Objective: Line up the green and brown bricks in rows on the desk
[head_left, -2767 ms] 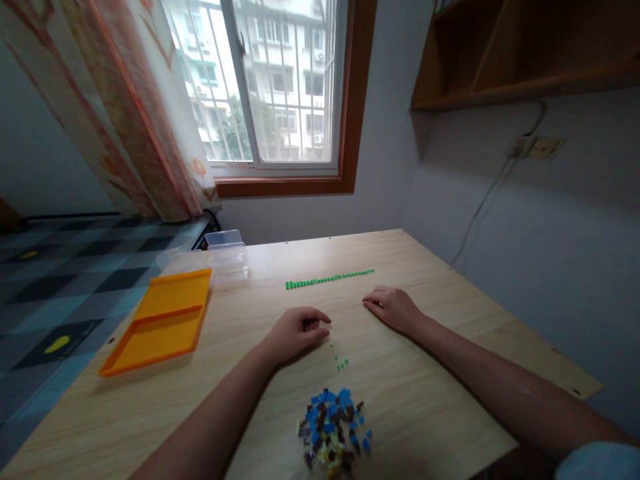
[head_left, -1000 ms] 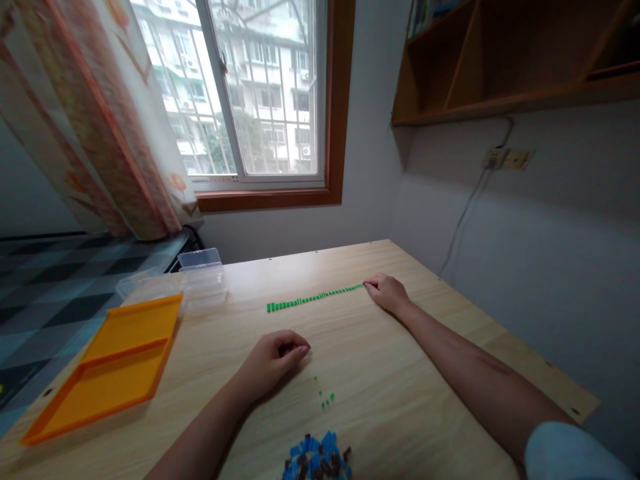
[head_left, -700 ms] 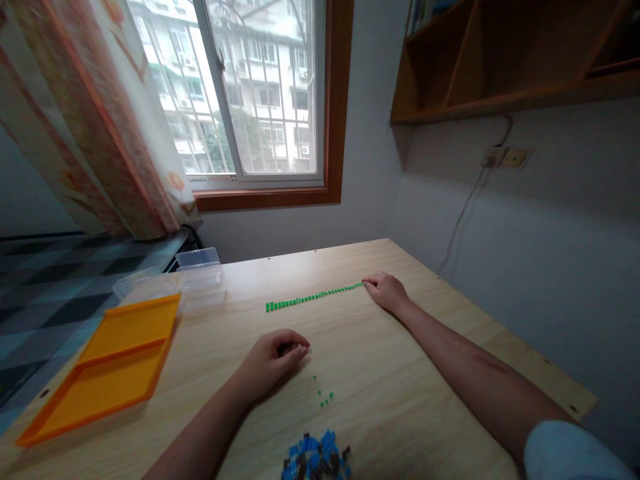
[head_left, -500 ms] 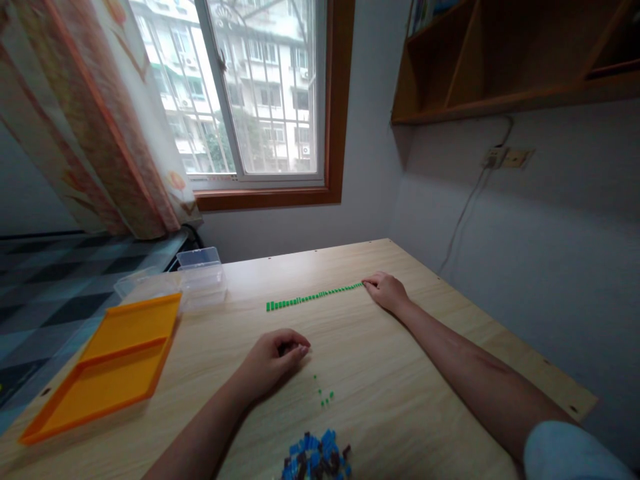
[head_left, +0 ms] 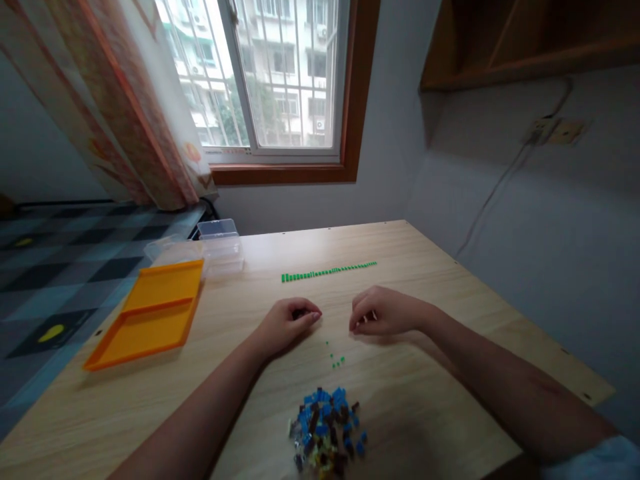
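A long row of small green pieces (head_left: 327, 271) runs across the far part of the wooden table (head_left: 440, 280). My left hand (head_left: 287, 323) rests on the table in a loose fist, fingers curled; what is inside is hidden. My right hand (head_left: 381, 312) hovers just right of it, fingers curled down in a pinch, with nothing clear between them. A few loose green pieces (head_left: 336, 359) lie just in front of both hands. Nearer to me sits a heap of blue, dark brown and yellow pieces (head_left: 326, 428).
An orange tray with two compartments (head_left: 150, 315) lies at the left of the table. Behind it stands a clear plastic box with its lid beside it (head_left: 220, 245). A grey wall runs along the right; a window and curtain are behind the table.
My right hand has drawn back from the right end of the green row to a spot near my left hand. The left hand has stayed put. The view has tilted down.
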`<state>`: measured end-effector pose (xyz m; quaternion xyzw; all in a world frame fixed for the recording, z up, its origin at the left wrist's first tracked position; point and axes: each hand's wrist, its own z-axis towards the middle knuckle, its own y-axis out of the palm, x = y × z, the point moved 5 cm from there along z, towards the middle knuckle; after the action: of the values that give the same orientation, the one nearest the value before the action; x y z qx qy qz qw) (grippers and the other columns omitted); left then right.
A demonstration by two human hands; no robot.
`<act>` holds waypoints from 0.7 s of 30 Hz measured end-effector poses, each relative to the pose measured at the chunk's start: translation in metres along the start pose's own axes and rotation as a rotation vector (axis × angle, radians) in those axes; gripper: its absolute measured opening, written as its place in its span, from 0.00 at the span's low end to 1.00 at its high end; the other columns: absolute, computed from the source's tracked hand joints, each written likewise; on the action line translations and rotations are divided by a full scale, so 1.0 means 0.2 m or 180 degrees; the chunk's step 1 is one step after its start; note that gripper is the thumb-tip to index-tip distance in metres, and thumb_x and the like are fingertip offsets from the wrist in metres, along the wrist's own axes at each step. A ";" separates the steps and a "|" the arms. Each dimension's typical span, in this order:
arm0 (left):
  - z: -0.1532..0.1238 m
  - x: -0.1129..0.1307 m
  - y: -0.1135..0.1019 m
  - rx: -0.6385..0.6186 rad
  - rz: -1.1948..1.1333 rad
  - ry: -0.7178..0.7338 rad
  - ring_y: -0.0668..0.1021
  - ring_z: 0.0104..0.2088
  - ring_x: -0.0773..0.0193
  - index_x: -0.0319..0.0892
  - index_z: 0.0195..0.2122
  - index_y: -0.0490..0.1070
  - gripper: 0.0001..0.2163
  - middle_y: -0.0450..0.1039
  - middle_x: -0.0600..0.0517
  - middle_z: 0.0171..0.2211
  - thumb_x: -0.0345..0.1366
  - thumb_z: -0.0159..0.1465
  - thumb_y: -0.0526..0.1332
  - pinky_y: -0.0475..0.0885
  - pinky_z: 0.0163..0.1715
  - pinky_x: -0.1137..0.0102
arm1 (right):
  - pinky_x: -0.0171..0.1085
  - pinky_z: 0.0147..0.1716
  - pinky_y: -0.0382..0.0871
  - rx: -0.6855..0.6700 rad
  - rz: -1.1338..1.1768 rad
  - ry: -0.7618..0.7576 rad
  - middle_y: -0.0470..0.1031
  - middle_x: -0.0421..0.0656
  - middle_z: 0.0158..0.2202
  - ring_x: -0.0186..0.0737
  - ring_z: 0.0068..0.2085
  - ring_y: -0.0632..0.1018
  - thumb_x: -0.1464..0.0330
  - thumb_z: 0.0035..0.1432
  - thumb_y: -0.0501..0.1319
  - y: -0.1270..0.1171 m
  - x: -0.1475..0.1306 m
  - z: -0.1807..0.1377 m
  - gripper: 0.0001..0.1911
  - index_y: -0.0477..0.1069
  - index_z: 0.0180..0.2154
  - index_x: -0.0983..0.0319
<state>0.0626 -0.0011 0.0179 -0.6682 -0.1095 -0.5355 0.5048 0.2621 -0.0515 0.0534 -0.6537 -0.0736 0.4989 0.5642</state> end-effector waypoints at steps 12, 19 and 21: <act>0.00 0.02 0.00 0.0026 -0.0045 0.0058 0.76 0.32 0.60 0.37 0.35 0.79 0.14 0.79 0.48 0.30 0.43 0.60 0.61 0.70 0.36 0.68 | 0.31 0.32 0.65 -0.0313 -0.0687 -0.0232 0.79 0.41 0.32 0.33 0.30 0.76 0.72 0.57 0.60 0.17 -0.15 0.02 0.11 0.81 0.37 0.58; 0.00 0.00 0.00 0.0000 -0.0037 0.0055 0.76 0.32 0.61 0.37 0.35 0.78 0.14 0.79 0.48 0.30 0.43 0.60 0.61 0.70 0.35 0.68 | 0.31 0.32 0.65 -0.0385 -0.0669 -0.0230 0.79 0.40 0.31 0.33 0.30 0.75 0.74 0.56 0.59 0.18 -0.18 0.03 0.11 0.80 0.34 0.59; 0.00 0.00 0.00 0.0007 -0.0041 0.0049 0.76 0.32 0.60 0.37 0.35 0.78 0.14 0.79 0.48 0.31 0.44 0.60 0.61 0.70 0.35 0.68 | 0.30 0.31 0.64 -0.0429 -0.0635 -0.0165 0.78 0.40 0.31 0.32 0.29 0.75 0.75 0.53 0.59 0.18 -0.17 0.03 0.11 0.80 0.33 0.59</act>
<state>0.0628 -0.0018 0.0178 -0.6628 -0.1105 -0.5438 0.5028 0.2247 -0.0836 0.0444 -0.6664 -0.1862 0.4510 0.5637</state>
